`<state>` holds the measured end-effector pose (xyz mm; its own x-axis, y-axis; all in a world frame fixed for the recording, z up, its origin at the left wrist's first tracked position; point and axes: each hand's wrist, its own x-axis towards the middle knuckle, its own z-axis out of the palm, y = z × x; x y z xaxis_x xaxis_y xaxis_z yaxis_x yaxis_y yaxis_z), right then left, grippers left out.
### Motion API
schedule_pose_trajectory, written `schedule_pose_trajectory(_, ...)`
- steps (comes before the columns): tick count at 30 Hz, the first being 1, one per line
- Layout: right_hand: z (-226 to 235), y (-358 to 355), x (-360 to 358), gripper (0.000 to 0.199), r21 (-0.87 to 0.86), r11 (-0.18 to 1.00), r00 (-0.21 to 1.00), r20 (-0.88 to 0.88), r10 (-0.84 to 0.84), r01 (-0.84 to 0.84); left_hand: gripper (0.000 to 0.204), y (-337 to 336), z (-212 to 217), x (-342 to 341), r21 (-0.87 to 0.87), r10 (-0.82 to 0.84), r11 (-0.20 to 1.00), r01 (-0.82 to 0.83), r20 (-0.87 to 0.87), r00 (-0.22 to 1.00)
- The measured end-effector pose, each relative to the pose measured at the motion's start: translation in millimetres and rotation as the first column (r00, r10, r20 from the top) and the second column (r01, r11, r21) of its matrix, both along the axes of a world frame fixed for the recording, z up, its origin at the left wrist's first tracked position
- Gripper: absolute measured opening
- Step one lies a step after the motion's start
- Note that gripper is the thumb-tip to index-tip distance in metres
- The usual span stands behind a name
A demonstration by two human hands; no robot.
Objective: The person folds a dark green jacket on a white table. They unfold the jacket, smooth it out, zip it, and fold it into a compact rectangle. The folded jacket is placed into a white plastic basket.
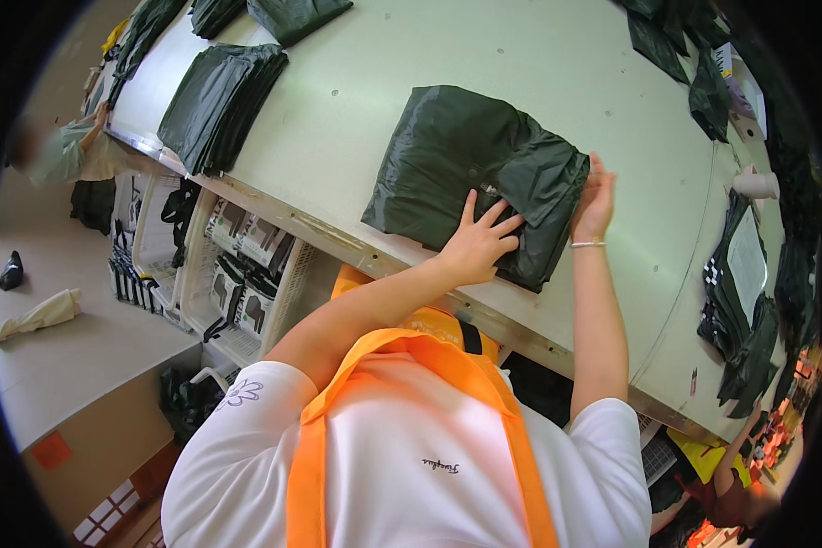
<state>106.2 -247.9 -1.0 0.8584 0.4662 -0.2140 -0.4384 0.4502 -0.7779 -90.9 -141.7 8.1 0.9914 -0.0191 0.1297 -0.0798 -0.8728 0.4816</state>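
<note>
A dark green folded garment (447, 146) of thin, shiny fabric lies on the pale table (374, 55) in front of me. My left hand (484, 242) rests on its near part with the fingers spread, pressing on the cloth. At the garment's right edge, my right hand (595, 203) stands on its side with fingers stretched out, touching the fabric there. Its fingertips are slightly blurred. Neither hand grips anything that I can see. Where the cloth is folded over toward the right, a small pale label (490, 189) shows near my left fingertips.
A stack of folded dark garments (221, 105) sits at the table's left edge. At the right are more dark fabric (735, 274), a white thread spool (756, 186) and a small pen-like tool (693, 381). White baskets (288, 297) holding packages stand below. Another person (59, 151) is at far left.
</note>
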Motion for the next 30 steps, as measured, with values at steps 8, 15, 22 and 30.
schedule_pose_trajectory(8, 17.2, -42.2, 29.9, 0.055, -0.867, 0.477, 0.709, 0.245, 0.662, -0.145, 0.042, 16.4, 47.6, -12.3, 0.084, -0.146, 0.984, 0.154, -0.1, 0.984)
schedule_pose_trajectory(15, 16.7, -83.3, -138.8, 0.061, -0.941, 0.327, 0.781, 0.268, 0.564, 0.087, 0.061, 43.5, 53.9, -90.5, -0.175, 0.323, 0.924, -0.339, -0.115, 0.939)
schedule_pose_trajectory(22, 58.9, -50.0, -138.5, 0.066, -0.872, 0.341, 0.636, 0.49, 0.596, 0.353, 0.085, 30.2, 32.7, -102.7, 0.031, 0.363, 0.932, -0.362, -0.14, 0.921)
schedule_pose_trajectory(30, 93.6, -4.0, -93.3, 0.054, -0.56, 0.617, 0.814, -0.209, 0.541, -0.554, 0.088, 28.5, 35.5, -104.6, -0.029, 0.404, 0.911, -0.411, -0.13, 0.905)
